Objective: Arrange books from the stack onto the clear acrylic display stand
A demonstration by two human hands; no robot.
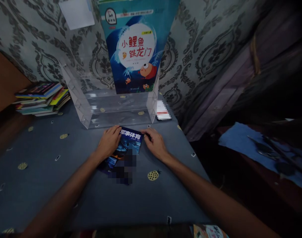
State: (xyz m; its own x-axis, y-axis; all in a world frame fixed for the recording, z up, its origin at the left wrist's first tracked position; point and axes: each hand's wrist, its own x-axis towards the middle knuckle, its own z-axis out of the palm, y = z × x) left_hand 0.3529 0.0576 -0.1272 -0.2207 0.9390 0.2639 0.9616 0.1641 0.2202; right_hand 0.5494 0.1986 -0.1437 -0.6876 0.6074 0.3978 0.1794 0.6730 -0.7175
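So, far left on the table [81, 195] there's a messy stack of books [40, 100], then a clear stand [121, 116] against the patterned wall. Just in front of that stand, the left hand [109, 141] has its fingers close together over the left edge of a dark blue book [131, 142]; its thumb is hidden, so can't tell if it's really gripping. That book sits on the table at a slant, between both hands, its lower part pixelated. A blue picture book [134, 77] stands upright in the stand above it. Right hand [154, 142] has curled fingers, index at the book's upper right corner, can't tell if it's pinching. Way over right, a crumpled blue cloth [236, 137].
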